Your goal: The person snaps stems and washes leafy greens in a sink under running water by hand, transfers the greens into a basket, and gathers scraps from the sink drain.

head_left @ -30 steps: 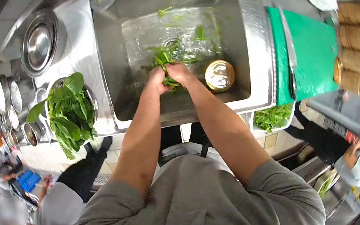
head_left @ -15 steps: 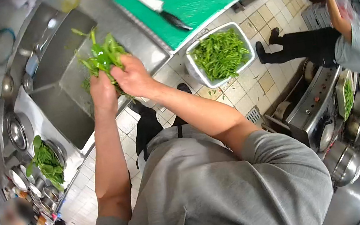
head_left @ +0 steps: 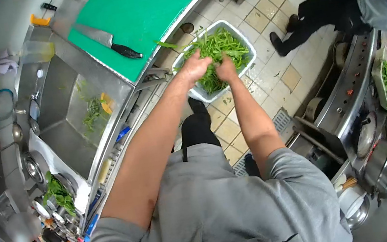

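Note:
Both my hands are over a white plastic tub (head_left: pixel 252 56) heaped with cut leafy greens (head_left: pixel 214 46), which stands low, above the tiled floor. My left hand (head_left: pixel 193 67) is at the tub's left side, thumb and fingers apart against the greens. Close by on the right, my right hand (head_left: pixel 227 70) has its thumb raised and its fingers parted, some of them hidden among the stems. A loose green stem (head_left: pixel 166 44) sticks out to the left, near the board's edge.
A steel sink (head_left: pixel 67 136) at left holds green scraps and something orange. On the green cutting board (head_left: pixel 145 7) lies a black-handled knife (head_left: pixel 113 43). More greens (head_left: pixel 58 193) sit at lower left. Another person (head_left: pixel 337 7) stands by the stove (head_left: pixel 350 86) at right.
My hands have moved right from over the sink to the tub. The bunch of greens they gripped is now in the tub, and the fingers have loosened. My view has shifted.

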`<move>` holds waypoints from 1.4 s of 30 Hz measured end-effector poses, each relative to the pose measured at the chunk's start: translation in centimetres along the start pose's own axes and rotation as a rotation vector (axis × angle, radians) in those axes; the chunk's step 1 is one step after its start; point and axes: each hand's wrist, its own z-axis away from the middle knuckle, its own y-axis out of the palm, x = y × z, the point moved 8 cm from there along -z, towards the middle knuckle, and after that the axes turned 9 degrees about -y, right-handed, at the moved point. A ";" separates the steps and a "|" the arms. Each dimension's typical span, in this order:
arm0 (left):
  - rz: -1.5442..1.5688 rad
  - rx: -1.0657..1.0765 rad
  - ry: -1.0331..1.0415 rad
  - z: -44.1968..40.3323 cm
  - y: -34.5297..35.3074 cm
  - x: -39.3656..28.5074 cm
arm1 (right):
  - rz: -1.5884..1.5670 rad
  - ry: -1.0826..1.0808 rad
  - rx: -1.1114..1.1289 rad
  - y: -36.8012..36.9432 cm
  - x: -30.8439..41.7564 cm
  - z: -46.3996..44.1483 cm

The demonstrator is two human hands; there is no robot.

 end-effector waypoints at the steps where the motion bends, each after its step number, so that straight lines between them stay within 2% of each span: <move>1: -0.033 0.147 0.074 -0.1 1.0 0.4 | -0.085 -0.003 -0.045 -2.0 -0.1 0.6; 2: -0.038 0.149 0.066 0.1 1.2 0.6 | -0.162 -0.017 -0.092 -4.6 0.5 0.8; 3: 0.109 0.112 0.066 0.6 0.9 0.6 | -0.228 0.062 0.009 -6.4 1.8 2.0; 4: 0.261 0.069 0.066 1.0 0.3 0.8 | -0.228 0.056 0.016 -7.9 3.4 3.1; 6: 0.365 0.072 -0.001 0.5 0.4 2.0 | -0.570 -0.018 0.000 -9.3 7.4 5.2; 8: 0.580 0.002 -0.150 -0.6 1.5 4.2 | -0.750 -0.072 -0.094 -10.0 11.4 6.9; 9: 0.697 0.087 -0.170 -0.9 3.1 4.5 | -0.867 -0.095 0.009 -10.8 14.3 8.0; 10: 0.822 0.163 -0.180 -1.4 4.1 5.0 | -0.845 -0.261 -0.126 -11.8 16.4 8.3; 11: 0.694 0.142 -0.125 -1.9 3.8 5.4 | -0.782 -0.340 -0.224 -12.2 16.7 8.4; 12: 0.987 0.182 -0.024 -0.2 4.7 3.0 | -0.735 -0.426 -0.315 -12.4 17.0 8.1; 13: 0.905 0.669 0.055 -1.8 6.0 3.4 | -0.736 -0.488 -0.266 -13.0 17.5 7.2; 14: 0.835 0.768 0.087 0.9 6.6 1.4 | -0.633 -0.461 -0.343 -12.4 16.5 6.7; 15: 0.727 0.576 0.200 4.0 5.6 -1.1 | -0.479 -0.560 -0.439 -13.0 16.0 6.1; 16: 0.702 0.421 0.137 2.9 5.1 -0.1 | -0.445 -0.579 -0.385 -13.5 17.2 5.7; 17: 0.708 0.471 0.127 4.1 4.6 -0.3 | -0.330 -0.671 -0.329 -13.3 18.0 5.0; 18: 0.688 0.512 0.162 3.6 4.1 0.1 | -0.386 -0.562 -0.211 -10.8 15.7 3.3; 19: 0.484 0.351 0.061 6.3 3.0 -0.3 | -0.337 -0.748 -0.410 -11.5 16.4 3.0; 20: 0.512 0.306 0.101 8.1 2.7 -1.0 | -0.508 -0.561 -0.259 -8.7 13.1 0.0; 21: 0.495 0.440 0.142 9.7 2.5 -1.4 | -0.740 -0.376 -0.229 -7.0 10.7 -1.6; 22: 0.460 0.432 0.234 9.0 2.0 -1.0 | -0.809 -0.320 -0.187 -5.6 10.1 -2.0; 23: 0.255 0.265 0.316 11.3 0.6 -2.3 | -0.873 -0.263 -0.145 -4.0 9.0 -3.0; 24: 0.046 0.097 0.379 13.7 -1.2 -3.7 | -0.601 -0.392 0.129 1.2 5.7 -5.6; 25: 0.072 0.063 0.386 14.2 -3.4 -3.1 | -0.309 -0.512 0.382 5.6 3.5 -6.4; 26: -0.063 -0.152 0.528 15.0 -6.7 -3.4 | 0.520 -0.574 0.479 4.7 5.0 -4.9; 27: -0.206 -0.365 0.659 16.2 -9.8 -3.9 | 0.157 -0.867 0.220 2.2 8.2 -3.2; 28: -0.226 -0.495 0.651 17.8 -14.1 -3.1 | 0.163 -0.888 0.230 1.7 10.1 -2.9; 29: -0.203 -0.641 0.801 18.0 -18.7 -1.1 | 0.157 -0.630 0.234 0.5 10.1 -4.0; 30: -0.158 -0.666 0.593 21.5 -23.4 0.6 | 0.155 -0.367 0.235 -0.8 9.9 -4.3; 31: -0.142 -0.780 0.628 23.1 -28.6 3.7 | 0.175 -0.371 0.248 -2.0 12.0 -3.2; 32: -0.123 -0.838 0.466 24.9 -33.5 7.0 | 0.304 -0.309 0.246 -3.3 13.8 -1.9; 33: -0.122 -0.921 0.397 25.5 -39.1 11.7 | 0.432 -0.244 0.234 -4.8 15.9 -0.8; 34: -0.141 -1.040 0.205 25.4 -44.7 17.3 | 0.453 -0.243 0.228 -5.8 18.6 0.0; 35: -0.178 -1.072 -0.014 26.9 -48.6 21.7 | 0.273 -0.306 0.066 -7.6 22.1 0.9; 36: -0.170 -1.095 -0.145 26.9 -52.3 26.9 | 0.098 -0.365 -0.090 -9.3 25.0 2.4; 37: -0.105 -1.000 -0.234 25.4 -55.5 32.7 | -0.031 -0.462 -0.052 -8.2 28.5 3.6; 38: -0.041 -0.899 -0.325 23.0 -57.3 38.7 | -0.157 -0.556 -0.010 -6.6 32.5 5.1; 39: -0.030 -0.873 -0.325 20.6 -58.1 43.5 | -0.244 -0.591 0.143 -3.7 38.1 7.6; 40: -0.016 -0.871 -0.459 18.4 -58.8 48.7 | -0.334 -0.622 0.297 -0.1 44.5 10.3; 41: -0.005 -0.879 -0.593 17.6 -60.2 51.9 | -0.316 -0.682 0.530 4.8 50.0 12.6; 42: 0.201 -0.712 -0.570 17.3 -58.6 50.8 | -0.348 -0.730 0.732 11.7 51.4 13.2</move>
